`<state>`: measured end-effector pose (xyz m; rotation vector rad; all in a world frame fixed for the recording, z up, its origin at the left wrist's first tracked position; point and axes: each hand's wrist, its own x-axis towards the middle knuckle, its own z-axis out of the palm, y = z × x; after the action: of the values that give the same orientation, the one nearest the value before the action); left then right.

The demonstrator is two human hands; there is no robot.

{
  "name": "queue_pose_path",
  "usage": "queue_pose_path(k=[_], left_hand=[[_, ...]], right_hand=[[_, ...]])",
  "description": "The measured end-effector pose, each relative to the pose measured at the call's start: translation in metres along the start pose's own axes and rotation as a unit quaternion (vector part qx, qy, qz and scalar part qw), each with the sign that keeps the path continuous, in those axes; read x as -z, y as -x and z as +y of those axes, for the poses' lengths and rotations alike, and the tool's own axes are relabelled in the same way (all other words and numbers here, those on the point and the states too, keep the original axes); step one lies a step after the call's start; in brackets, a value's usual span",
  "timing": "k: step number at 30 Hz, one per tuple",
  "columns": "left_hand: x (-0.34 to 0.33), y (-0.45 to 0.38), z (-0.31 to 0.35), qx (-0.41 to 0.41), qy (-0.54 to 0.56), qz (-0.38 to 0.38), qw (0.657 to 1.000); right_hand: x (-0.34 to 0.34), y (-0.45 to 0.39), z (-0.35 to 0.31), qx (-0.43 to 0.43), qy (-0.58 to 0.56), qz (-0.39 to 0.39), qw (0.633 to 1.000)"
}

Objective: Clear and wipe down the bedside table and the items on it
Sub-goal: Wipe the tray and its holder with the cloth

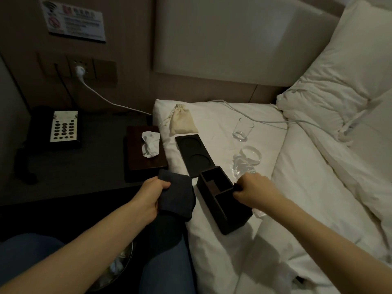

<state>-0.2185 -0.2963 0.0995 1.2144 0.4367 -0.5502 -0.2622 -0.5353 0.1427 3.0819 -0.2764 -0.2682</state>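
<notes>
The dark bedside table (93,166) carries a black telephone (61,127) and a dark wooden tissue box (146,160) with a white tissue sticking out. My left hand (150,196) grips a folded dark cloth (180,194) near the table's front right corner. My right hand (252,190) pinches the right rim of a dark divided box (220,200) lying on the white bed. Also on the bed lie a black two-hole coaster tray (194,154), a beige drawstring pouch (182,123), an upright glass (242,129) and a glass on its side (247,161).
A white cable (106,99) runs from a wall socket across the table's back to the bed. White pillows (339,81) pile up at the right. A bin with crumpled paper (118,266) stands between my legs below the table.
</notes>
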Motion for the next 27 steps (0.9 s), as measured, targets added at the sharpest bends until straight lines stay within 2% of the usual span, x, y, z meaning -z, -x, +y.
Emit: queue_pose_path(k=[4,7,11,16,23,27], left_hand=[[0.001,-0.001,-0.003,0.0,0.001,0.009,1.0],[-0.001,0.0,-0.003,0.005,0.0,0.006,1.0],[-0.001,0.001,-0.003,0.008,0.0,0.004,1.0],[-0.002,0.002,-0.004,0.007,0.005,0.005,1.0],[-0.005,0.003,-0.003,0.018,-0.002,-0.002,1.0],[-0.006,0.004,-0.002,0.017,0.0,-0.008,1.0]], right_hand=[[0.027,0.001,0.012,-0.014,-0.094,-0.087,0.992],[0.034,0.001,0.014,-0.014,-0.158,-0.07,0.985],[0.027,0.004,0.007,-0.005,-0.112,-0.031,0.993],[0.001,0.008,-0.005,0.018,0.015,0.018,1.0],[-0.008,0.009,-0.007,0.051,0.051,-0.006,0.997],[-0.006,0.011,-0.005,0.038,0.034,0.035,0.998]])
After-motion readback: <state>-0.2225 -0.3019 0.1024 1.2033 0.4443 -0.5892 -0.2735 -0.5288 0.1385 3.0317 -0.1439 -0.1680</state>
